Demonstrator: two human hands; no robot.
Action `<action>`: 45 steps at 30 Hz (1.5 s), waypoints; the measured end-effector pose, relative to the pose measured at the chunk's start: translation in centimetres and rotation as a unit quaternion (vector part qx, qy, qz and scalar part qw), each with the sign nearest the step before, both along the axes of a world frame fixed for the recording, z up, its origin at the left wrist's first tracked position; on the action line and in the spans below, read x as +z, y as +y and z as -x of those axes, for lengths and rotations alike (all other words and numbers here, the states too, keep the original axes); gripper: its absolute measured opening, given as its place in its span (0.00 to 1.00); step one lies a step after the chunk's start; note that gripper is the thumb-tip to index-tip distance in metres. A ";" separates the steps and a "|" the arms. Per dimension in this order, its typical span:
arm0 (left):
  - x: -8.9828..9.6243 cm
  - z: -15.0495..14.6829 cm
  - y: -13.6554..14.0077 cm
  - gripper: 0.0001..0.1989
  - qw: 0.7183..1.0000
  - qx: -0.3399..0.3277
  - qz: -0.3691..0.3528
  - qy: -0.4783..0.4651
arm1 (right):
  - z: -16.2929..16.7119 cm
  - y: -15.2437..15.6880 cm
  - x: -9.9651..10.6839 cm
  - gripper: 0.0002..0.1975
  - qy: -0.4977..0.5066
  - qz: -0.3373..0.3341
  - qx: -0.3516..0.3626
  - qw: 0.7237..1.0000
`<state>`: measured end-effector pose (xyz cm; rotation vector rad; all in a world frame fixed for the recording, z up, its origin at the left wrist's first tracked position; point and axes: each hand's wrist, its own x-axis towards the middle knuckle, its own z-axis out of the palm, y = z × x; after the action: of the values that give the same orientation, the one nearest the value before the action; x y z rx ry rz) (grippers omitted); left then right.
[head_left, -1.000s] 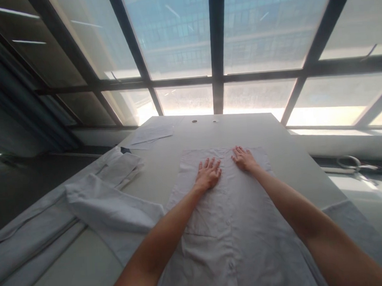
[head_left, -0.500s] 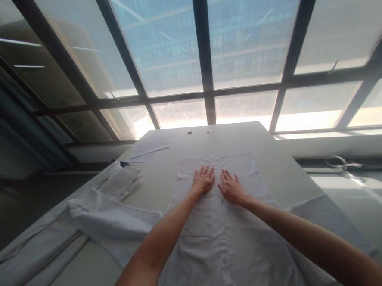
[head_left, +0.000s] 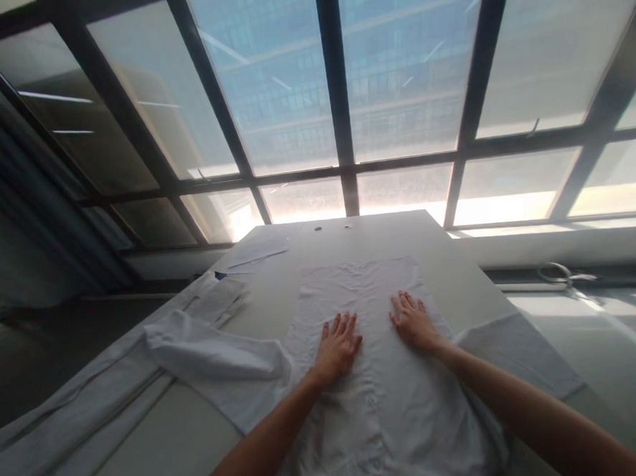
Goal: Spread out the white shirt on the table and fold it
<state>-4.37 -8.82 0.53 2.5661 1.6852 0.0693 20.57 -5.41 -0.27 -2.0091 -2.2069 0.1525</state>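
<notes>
A white button-front shirt (head_left: 381, 392) lies spread on the white table, its button strip running down the middle toward me. My left hand (head_left: 338, 348) rests flat on the cloth just left of the strip, fingers spread. To the right of the strip, my right hand (head_left: 412, 322) lies palm down on the same shirt, a little farther away, with its fingers stretched out. One sleeve (head_left: 211, 352) bends out to the left, wrinkled. The other sleeve (head_left: 524, 355) reaches out past the right table edge. Neither hand grasps anything.
More folded white garments (head_left: 97, 424) lie along the table's left side. Sheets of paper (head_left: 257, 252) sit at the far left of the table (head_left: 383, 237). Large windows rise behind it. A metal ring-shaped object (head_left: 557, 273) is off to the right. A dark curtain (head_left: 24, 184) hangs at left.
My left hand has slid nearer to me along the shirt. My right hand has moved to the right, away from the button strip. The near part of the shirt looks more bunched.
</notes>
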 end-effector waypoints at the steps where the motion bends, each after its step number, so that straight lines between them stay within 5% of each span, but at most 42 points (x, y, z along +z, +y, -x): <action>1: 0.1 0.8 -0.3 0.30 1.000 0.013 -0.007 0.005 | -0.1 0.0 -0.1 0.31 -0.002 -0.005 -0.001 1.000; 11: 0.5 5.8 -3.1 0.28 0.995 0.081 -0.035 0.048 | 0.2 -0.8 0.8 0.30 -0.010 0.012 -0.007 1.000; 21: -0.2 6.7 -6.5 0.28 0.997 0.047 -0.050 0.024 | 3.9 -8.3 -0.8 0.33 0.022 0.025 0.023 0.999; 33: 0.6 5.8 0.9 0.28 0.998 0.030 -0.044 0.027 | 2.9 -1.6 0.3 0.32 0.016 0.006 0.012 1.000; 40: 0.9 6.8 -1.3 0.28 0.998 0.002 -0.032 0.053 | 2.7 -1.5 0.2 0.31 0.015 -0.003 0.027 1.000; 45: 2.6 5.7 -0.1 0.28 0.998 0.012 0.034 0.060 | 5.3 -1.5 1.4 0.29 0.010 0.005 -0.019 1.000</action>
<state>-10.10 -8.90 3.17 2.5486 1.7247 -0.1417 15.32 -6.88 1.09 -2.0436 -2.1585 0.1794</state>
